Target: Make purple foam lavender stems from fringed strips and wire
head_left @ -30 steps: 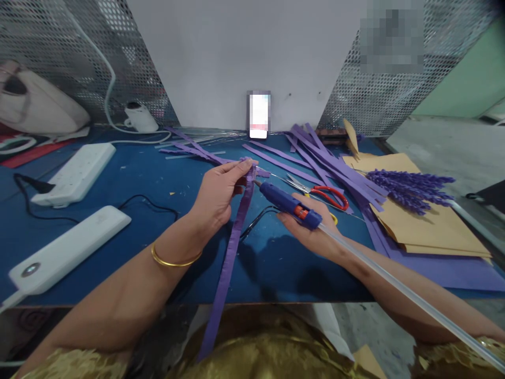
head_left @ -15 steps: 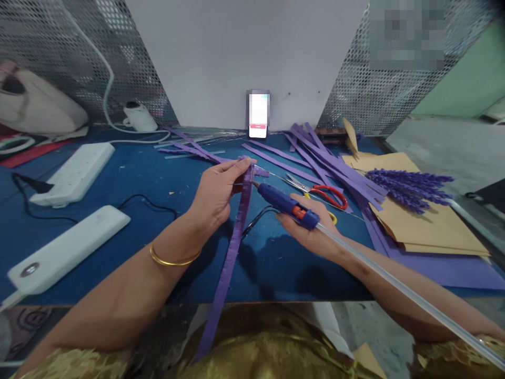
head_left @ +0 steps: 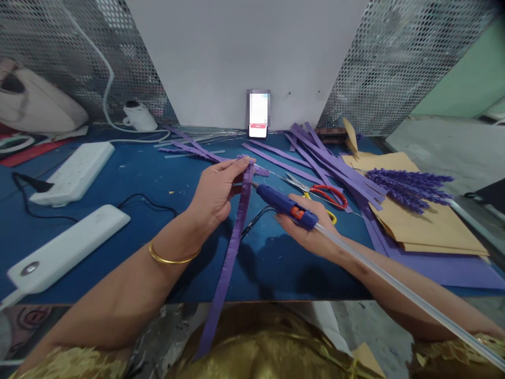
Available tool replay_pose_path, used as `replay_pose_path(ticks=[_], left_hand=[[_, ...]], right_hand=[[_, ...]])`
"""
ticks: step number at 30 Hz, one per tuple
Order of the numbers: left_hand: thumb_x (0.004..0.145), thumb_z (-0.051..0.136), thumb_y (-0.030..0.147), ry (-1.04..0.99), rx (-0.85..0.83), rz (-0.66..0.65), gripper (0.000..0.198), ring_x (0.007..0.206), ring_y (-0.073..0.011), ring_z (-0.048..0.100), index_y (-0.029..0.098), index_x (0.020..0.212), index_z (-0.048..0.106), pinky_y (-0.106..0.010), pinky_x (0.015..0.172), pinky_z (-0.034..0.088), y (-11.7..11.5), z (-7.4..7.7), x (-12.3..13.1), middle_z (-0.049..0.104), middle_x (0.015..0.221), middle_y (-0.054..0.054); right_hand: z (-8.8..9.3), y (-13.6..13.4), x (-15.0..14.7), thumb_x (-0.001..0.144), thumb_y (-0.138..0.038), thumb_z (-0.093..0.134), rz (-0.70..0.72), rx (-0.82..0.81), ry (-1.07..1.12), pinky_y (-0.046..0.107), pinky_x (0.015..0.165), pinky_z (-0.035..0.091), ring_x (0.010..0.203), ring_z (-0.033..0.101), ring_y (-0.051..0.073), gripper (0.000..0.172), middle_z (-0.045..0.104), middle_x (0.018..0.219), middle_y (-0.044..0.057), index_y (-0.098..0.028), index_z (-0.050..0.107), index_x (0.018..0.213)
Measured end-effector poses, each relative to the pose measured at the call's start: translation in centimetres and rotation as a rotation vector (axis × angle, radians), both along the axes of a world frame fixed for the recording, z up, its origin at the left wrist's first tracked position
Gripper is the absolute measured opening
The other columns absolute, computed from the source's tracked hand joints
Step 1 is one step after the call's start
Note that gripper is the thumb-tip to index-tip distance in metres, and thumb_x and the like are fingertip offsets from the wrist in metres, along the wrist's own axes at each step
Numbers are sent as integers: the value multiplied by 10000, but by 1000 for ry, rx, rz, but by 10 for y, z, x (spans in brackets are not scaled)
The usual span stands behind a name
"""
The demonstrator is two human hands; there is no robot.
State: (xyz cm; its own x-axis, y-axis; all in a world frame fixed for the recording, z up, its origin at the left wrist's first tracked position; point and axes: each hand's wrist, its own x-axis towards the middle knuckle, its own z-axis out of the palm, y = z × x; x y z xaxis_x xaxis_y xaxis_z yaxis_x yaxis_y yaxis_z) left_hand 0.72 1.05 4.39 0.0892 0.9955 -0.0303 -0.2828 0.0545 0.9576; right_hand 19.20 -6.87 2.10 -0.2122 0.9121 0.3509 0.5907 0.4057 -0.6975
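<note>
My left hand (head_left: 216,192) pinches the top of a fringed purple paper strip (head_left: 231,250) beside a thin wire (head_left: 272,172). The strip hangs down past the table's front edge toward my lap. In my right hand (head_left: 310,226) is a blue glue gun (head_left: 276,201), its tip at the strip just below my left fingertips. A long clear glue stick (head_left: 389,276) runs out of the gun's back along my right forearm. Red-handled scissors (head_left: 329,195) lie just beyond my right hand, with a yellow handle loop (head_left: 332,217) partly hidden by it.
Purple paper strips (head_left: 315,152) lie at the back right, near purple flower sprigs (head_left: 410,189) on brown paper (head_left: 437,231). A phone (head_left: 258,113) leans against the back panel. On the left are a power strip (head_left: 74,173), a white device (head_left: 67,250) and cables.
The glue gun has shifted very slightly left, toward the strip. My left hand keeps its pinch, nearly still.
</note>
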Motion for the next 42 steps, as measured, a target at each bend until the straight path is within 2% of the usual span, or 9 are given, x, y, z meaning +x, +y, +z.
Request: replay_pose_path(ticks=[12,20,27,34,37,42], left_hand=[[621,876,386,-18,-16,6,289,632,-115,599,174,797,787,-222,561,473,1,0,0,709,745,-23],[676,843,362,4,-14,17,244,623,-116,609,170,812,778,-210,551,468,1,-1,1,706,734,-18],[645,868,339,-48,-26,40,245,623,-99,598,155,782,779,-202,586,469,3,-1,1,711,729,-19],[594,894,347,-67,-55,67,299,585,-90,568,151,791,783,-196,524,415,8,1,-3,698,696,-8],[612,889,319,-92,-87,100,269,569,-73,544,140,778,778,-183,502,394,8,6,-5,675,670,5],[684,855,288,-116,-92,102,188,545,-75,535,138,751,763,-197,509,415,10,14,-9,659,640,1]], right_hand=[[0,0,1,856,-379,582,18,-18,-2,257,521,256,541,348,98,318,420,618,-39,-222,370,679],[-4,0,0,850,-396,588,6,-49,-15,258,528,251,547,355,102,311,426,625,-39,-221,388,688],[-9,1,0,870,-451,601,-50,-53,26,258,527,271,550,365,105,346,411,620,-45,-223,404,700],[-17,9,3,881,-509,612,-117,-40,74,263,548,313,582,404,115,354,452,651,-33,-220,462,740],[-16,15,4,849,-532,640,-152,-123,63,267,541,315,581,415,121,375,468,635,-32,-220,472,727],[-18,27,9,807,-516,659,-197,-428,168,266,476,325,477,451,121,341,490,540,-41,-220,510,728]])
